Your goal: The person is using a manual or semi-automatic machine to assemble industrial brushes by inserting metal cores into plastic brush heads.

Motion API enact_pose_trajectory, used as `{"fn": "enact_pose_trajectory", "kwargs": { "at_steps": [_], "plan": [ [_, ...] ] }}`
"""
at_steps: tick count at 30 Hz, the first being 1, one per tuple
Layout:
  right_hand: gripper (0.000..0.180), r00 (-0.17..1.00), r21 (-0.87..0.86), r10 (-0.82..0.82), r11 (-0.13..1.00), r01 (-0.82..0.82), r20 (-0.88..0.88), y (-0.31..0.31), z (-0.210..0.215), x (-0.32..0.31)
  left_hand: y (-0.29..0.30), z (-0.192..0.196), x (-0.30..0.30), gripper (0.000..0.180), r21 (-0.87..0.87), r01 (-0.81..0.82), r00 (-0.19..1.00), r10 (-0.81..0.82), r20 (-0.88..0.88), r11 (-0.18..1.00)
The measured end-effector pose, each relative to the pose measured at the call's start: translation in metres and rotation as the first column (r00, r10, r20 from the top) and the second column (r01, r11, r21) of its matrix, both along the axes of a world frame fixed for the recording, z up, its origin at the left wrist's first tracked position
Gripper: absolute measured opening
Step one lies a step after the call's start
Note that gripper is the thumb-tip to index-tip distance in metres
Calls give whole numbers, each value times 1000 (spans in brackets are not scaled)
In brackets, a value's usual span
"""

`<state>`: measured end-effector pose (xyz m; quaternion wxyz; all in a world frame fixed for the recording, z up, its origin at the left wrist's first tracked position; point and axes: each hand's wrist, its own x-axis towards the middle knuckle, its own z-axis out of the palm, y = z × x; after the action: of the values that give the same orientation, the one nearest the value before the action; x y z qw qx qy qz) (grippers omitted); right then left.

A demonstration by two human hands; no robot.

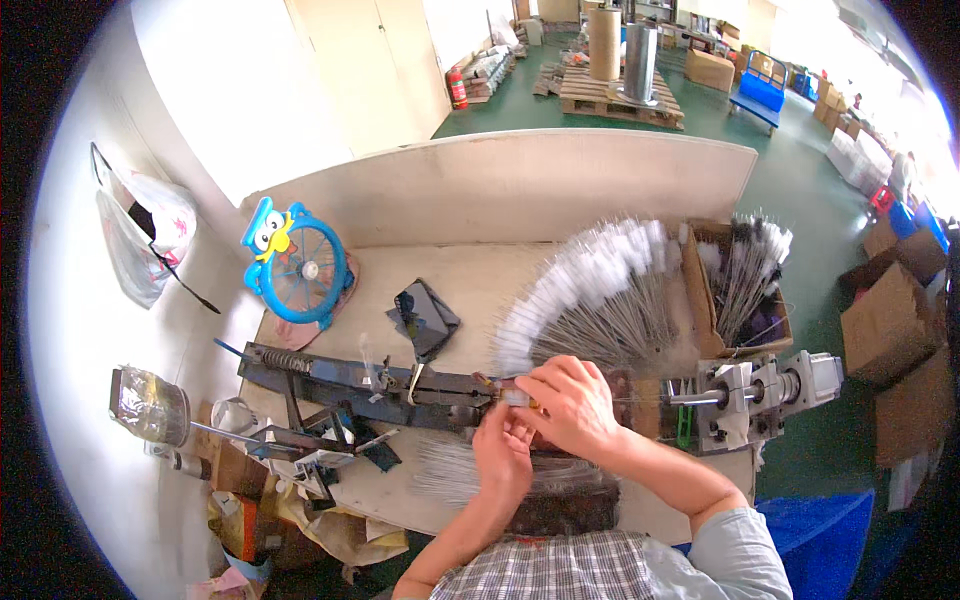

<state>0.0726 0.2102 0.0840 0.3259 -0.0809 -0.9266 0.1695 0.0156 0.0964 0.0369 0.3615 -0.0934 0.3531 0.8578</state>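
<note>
My left hand (503, 452) and my right hand (572, 402) meet at the middle of a long dark bench machine (350, 385). Between the fingertips of my right hand is a small white piece (516, 398), perhaps bristle; its kind is too small to tell. Just below it my left hand's fingers are curled, and what they hold, if anything, is hidden. Beyond my hands, wire brushes with white bristle heads (590, 270) lie fanned out on the table. Thin straight wires (450, 472) lie near my left forearm.
An open cardboard box (703, 290) of brushes stands at the right, behind the machine's metal motor end (770, 395). A blue toy-faced fan (300, 270) and a dark phone-like slab (425, 318) sit at the left. A low panel (500, 185) closes the table's far edge.
</note>
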Motion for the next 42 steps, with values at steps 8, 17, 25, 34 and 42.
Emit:
{"fn": "enact_pose_trajectory", "kwargs": {
  "at_steps": [8, 17, 25, 34, 42],
  "plan": [
    [24, 995, 45, 103, 994, -102, -15, 12, -5, 9, 7, 6, 3, 7, -66, -70, 989, 61, -137, 995],
    [20, 990, 14, 139, 990, -139, 0, 1, -2, 2, 3, 7, 6, 11, 18, -40, 992, 41, -119, 999],
    [28, 981, -62, 178, 983, -173, 83, 1, 4, -1, 1, 1, 4, 19, -9, -44, 996, 43, -79, 999],
    [32, 993, -5, 119, 993, -119, 7, 1, 3, 7, 0, 4, -1, 15, 74, 20, 1000, -21, 23, 997],
    [26, 993, 14, 111, 994, -112, 39, 2, 4, 11, 4, 3, 4, 7, 25, -56, 998, 57, -28, 998]
  ]
}}
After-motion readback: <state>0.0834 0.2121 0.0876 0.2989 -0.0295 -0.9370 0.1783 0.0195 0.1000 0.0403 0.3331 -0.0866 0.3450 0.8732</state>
